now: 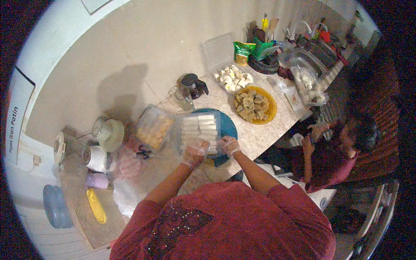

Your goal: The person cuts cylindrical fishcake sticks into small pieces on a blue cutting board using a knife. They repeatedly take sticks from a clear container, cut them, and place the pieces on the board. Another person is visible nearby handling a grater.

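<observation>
A clear plastic tray (pixel 177 138) holds several white rolls (pixel 199 128) laid in rows. It rests partly on a round teal board (pixel 229 125). My left hand (pixel 196 152), in a thin clear glove, is curled over the tray's near edge, against the nearest rolls. Just to the right, beside the tray's near right corner, my right hand (pixel 229 145) is gloved the same way, its fingers bent together. Whatever those fingers hold is too small or too hidden to name. Left of the tray stands another clear box (pixel 152 130) filled with yellowish pieces.
Farther back are a tray of white wedges (pixel 234 78), an amber plate (pixel 272 108) of brown pieces, a dark-lidded jar (pixel 193 86) and a green pouch (pixel 243 52). White pots (pixel 97 158) and a yellow tool (pixel 96 206) lie left. A person (pixel 331 149) sits at the right.
</observation>
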